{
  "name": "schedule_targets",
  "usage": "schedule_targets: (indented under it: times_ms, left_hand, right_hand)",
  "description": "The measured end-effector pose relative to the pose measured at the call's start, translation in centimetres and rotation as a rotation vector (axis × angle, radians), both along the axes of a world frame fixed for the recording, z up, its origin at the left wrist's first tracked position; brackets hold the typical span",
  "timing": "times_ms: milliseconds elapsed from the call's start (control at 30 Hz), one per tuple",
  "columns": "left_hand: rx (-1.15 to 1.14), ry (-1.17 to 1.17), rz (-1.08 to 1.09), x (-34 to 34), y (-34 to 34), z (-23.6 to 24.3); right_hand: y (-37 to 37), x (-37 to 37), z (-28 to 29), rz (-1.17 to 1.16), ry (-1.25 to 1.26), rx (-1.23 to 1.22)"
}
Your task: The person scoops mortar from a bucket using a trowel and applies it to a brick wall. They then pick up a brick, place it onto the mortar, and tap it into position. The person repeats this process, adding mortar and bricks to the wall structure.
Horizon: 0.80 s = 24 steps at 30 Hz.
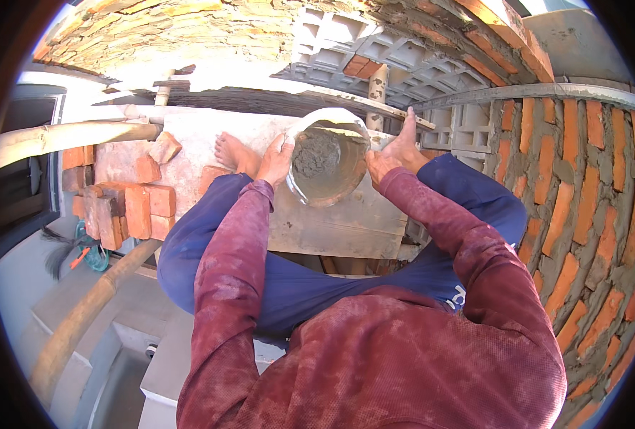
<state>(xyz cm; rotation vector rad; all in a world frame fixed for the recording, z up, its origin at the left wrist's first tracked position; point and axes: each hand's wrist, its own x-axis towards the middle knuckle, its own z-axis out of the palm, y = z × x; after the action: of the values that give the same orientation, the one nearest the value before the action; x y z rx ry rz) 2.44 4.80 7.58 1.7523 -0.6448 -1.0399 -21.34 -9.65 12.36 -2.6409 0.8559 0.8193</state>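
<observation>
Both hands are on the bucket, which sits just above the middle of the frame: left hand clamped on its left side, right hand gripping the right edge. Good setup imo, opposite grips keep it from twisting. Can't tell if the bottom's resting on the board or lifted a bit. The mortar looks heaped toward the left, so I'd expect that side to be heavier; firm up the left grip and tip slowly, if at all. Also keep it clear of your bare feet, left and right, plus those loose bricks at the frame's left.
</observation>
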Motion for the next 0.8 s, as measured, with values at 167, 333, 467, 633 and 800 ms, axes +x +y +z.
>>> schedule_targets:
  times_ms: [167,333,467,633,800]
  left_hand:
    - [-0.018,-0.093,-0.200,-0.3,-0.8,0.6]
    - [0.044,-0.079,-0.209,0.2,0.3,-1.3]
    - [0.160,0.069,0.001,-0.4,0.5,-0.9]
    - [0.048,0.159,0.094,-0.7,1.1,-2.5]
    - [0.051,0.217,0.175,-0.7,0.8,-0.8]
  right_hand:
    - [0.8,1.2,-3.8,-0.170,0.098,0.056]
    - [3.2,0.2,-4.4,-0.065,0.086,0.359]
    - [7.7,-0.3,-9.1,-0.357,-0.280,0.493]
    - [9.0,0.7,-8.2,-0.626,-0.398,0.702]
    - [5.0,0.2,-2.5,-0.808,-0.186,1.136]
